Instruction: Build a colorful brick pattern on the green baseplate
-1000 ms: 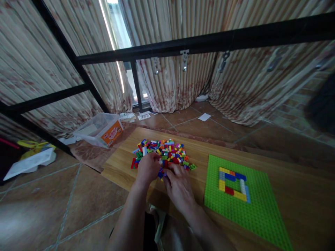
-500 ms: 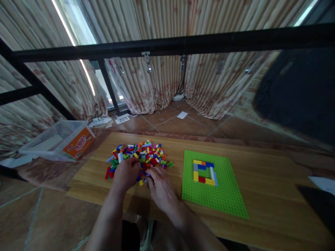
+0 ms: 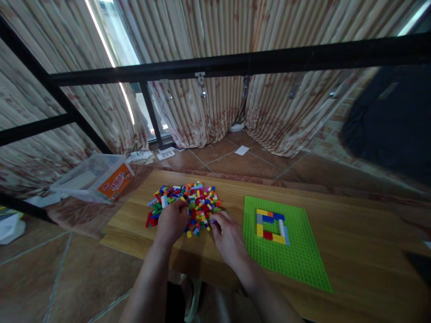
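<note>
Combing the brick pile (image 3: 191, 199), left hand (image 3: 172, 220) and right hand (image 3: 229, 234) curl their fingers, grip hidden; light picks should avoid scattering.

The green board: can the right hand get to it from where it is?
Probably yes. The right hand sits at the near edge of the brick pile, and the green board lies flat on the table right beside it, on its own side. Nothing stands between them.

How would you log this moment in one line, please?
left hand: on brick pile | right hand: at pile edge | green baseplate: brick frame
</note>
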A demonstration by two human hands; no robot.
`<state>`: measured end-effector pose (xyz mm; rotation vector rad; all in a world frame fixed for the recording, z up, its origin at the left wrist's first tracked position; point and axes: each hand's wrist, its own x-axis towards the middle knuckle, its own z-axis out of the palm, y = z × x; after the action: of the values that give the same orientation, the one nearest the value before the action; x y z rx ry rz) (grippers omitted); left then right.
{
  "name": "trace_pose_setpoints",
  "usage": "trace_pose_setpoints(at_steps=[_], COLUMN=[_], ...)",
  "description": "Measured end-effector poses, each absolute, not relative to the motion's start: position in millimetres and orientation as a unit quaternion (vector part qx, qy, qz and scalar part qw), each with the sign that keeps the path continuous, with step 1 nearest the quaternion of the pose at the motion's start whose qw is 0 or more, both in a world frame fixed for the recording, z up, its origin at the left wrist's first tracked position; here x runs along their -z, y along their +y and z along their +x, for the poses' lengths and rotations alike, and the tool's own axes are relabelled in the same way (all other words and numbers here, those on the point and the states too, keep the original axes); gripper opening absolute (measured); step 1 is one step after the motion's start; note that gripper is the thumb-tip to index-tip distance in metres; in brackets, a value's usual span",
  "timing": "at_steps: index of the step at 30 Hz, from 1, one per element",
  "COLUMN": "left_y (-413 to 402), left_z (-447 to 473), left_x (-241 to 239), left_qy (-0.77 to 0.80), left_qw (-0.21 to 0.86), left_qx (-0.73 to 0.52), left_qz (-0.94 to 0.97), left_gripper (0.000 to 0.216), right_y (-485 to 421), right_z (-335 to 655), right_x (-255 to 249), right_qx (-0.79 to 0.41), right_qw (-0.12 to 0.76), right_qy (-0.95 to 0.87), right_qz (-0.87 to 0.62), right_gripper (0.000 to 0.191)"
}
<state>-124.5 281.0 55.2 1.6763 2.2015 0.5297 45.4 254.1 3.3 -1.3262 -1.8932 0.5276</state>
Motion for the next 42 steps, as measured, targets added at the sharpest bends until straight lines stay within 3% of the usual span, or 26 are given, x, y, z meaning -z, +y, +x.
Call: trace_pose_setpoints(at_steps=[10,26,38,42], left_y=[291.8,286.7,285.3,287.2], left_z=[-108.8,-102.6,-96.9,-96.2], left_x=[-43.9,-38.7,-41.9,-43.1], left_qy=[0.71,0.663,0.619,0.61], left_qw=[0.053,0.208,0.172,0.159], left_qx=[-0.179,-0.186,-0.177,-0.23], left_qz=[0.679,0.695,0.745,0.741], left_gripper=[0.041,0.043,0.019,0.018], right_y=[255.9,259.9,261.1,260.3], right_z=[56.5,68.8,68.6,68.5], right_x=[2.7,1.6,4.5,1.9], right_qx=[-0.209,-0.196,-0.202,-0.199], right_qw=[0.412,0.401,0.398,0.416], right_qy=[-0.72,-0.725,-0.721,-0.715], right_qz=[-0.518,-0.524,-0.53,-0.526], right_gripper=[0.022,0.023,0.024,0.023])
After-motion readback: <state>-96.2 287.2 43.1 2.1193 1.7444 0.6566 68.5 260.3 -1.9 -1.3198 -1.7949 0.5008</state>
